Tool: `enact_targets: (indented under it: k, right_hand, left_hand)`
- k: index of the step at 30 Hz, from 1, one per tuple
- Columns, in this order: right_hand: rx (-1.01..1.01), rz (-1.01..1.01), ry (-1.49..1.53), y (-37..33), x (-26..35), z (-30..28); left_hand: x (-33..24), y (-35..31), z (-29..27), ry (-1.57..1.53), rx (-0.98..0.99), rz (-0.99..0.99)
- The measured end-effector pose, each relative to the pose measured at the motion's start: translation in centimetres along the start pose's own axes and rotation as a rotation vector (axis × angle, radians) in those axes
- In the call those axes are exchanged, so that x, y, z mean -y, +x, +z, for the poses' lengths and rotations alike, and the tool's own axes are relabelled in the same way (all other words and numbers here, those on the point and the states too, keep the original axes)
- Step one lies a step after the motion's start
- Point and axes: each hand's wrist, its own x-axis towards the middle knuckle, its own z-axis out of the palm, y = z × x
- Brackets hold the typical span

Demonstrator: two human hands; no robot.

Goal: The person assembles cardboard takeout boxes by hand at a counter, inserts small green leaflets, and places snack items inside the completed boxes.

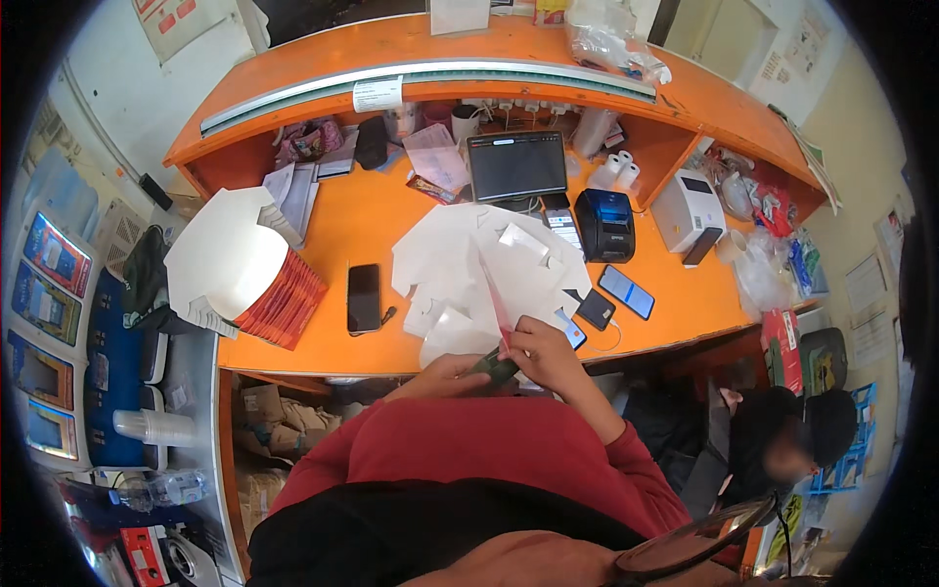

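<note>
At the desk's front edge my left hand (442,378) is closed around a small dark green object (497,370), whose kind I cannot make out. My right hand (550,350) is beside it, fingers bent and pressed together at the object's right end. A thin pinkish-red strip (497,305), tapering to a point, rises from my right fingertips over the white card sheets. Those flat white cut card sheets (440,256) overlap in the desk's middle, just beyond my hands. To the left stands a tall stack of white-and-red card blanks (230,256).
A black phone (363,298) lies left of the sheets. Right are a lit phone (626,292), a black wallet-like item (596,308) and a black receipt printer (604,225). A monitor (517,166) stands behind, a white printer (689,210) farther right. Another person (773,440) sits at right.
</note>
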Motion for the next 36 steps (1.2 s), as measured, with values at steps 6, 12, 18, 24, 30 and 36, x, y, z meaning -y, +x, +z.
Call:
enact_targets:
  k: [6,12,18,24,30,36]
  right_hand:
    - [-0.437,0.176,0.289,-1.0,-0.8,2.8]
    - [-0.269,0.69,1.128,0.1,2.1,3.1]
    - [-0.026,0.582,0.929,-4.1,-3.4,0.5]
    - [0.005,0.58,1.037,-5.0,-2.9,0.9]
    - [0.045,0.625,0.95,-6.0,-1.0,1.1]
    - [-0.003,0.803,1.094,-5.7,-2.2,1.5]
  left_hand:
    - [-2.2,1.0,-0.7,0.435,-0.247,-0.021]
    - [-3.5,2.9,-0.9,0.917,-0.24,0.421]
    - [-9.1,0.8,-6.6,1.368,-0.959,0.497]
    - [-6.4,-1.1,-5.6,1.086,-0.902,0.122]
    - [-2.8,-2.8,-2.0,0.763,-0.812,-0.092]
    - [1.9,-2.8,-6.7,0.443,-0.65,-0.124]
